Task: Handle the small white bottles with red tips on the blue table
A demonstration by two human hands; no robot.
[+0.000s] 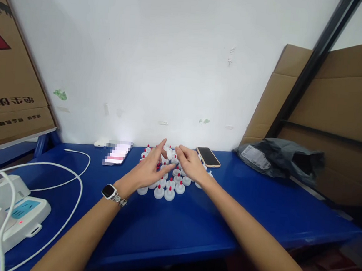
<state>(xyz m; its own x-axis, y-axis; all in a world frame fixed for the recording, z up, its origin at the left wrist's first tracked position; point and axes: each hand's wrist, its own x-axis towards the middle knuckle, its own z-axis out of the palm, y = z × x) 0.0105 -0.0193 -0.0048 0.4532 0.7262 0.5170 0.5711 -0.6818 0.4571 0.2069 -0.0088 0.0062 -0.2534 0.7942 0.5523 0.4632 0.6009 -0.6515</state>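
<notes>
The caps [168,180], white with red tips, are standing in a tight cluster at the middle of the blue table [193,224], most of them upright; both hands are meeting over the far half of that cluster. The left hand [148,170] is lying across the near-left part of the caps, fingers stretched out and apart, forefinger pointing toward the back of the cluster; a watch [110,191] is sitting on its wrist, just nearer than the caps. The right hand [191,163] is hovering over the right side of the caps, fingers bent and pinching at a small white piece [168,153] at the back of the cluster; whether the grip is closed on it I cannot tell, since the fingertips are overlapping there.

Just right of the caps a phone [208,157] is lying face up with a dark screen; further right of the caps a grey bag [276,157] is slumping against brown cardboard [337,102]. Just left of the caps a second, blurred phone [117,152] is lying flat; well left of the caps a white cable [71,173] is looping over the table to a power strip [11,218] at the near-left corner. Behind the caps a white wall [162,59] is rising.
</notes>
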